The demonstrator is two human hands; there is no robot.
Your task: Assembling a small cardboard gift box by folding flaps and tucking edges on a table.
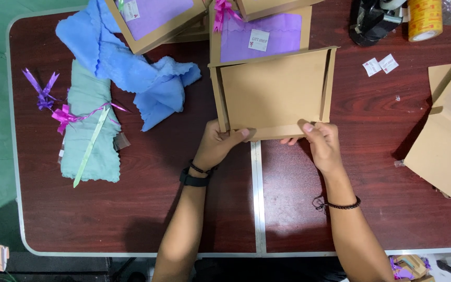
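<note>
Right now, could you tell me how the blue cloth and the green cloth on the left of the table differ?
The blue cloth lies loose and crumpled, while the green cloth is folded into a neat oblong. The green cloth is tied with a pink ribbon bow and a pale green strip; the blue cloth carries no ribbon. The blue cloth partly overlaps the green cloth's upper end. Both rest on the dark red table, apart from both hands.

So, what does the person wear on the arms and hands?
Both forearms are bare, with no sleeves or gloves in view. The left wrist carries a black watch-like band and a thin dark bracelet beside it. The right wrist carries a dark beaded bracelet with a small frayed thread end. No rings show on the fingers.
</note>
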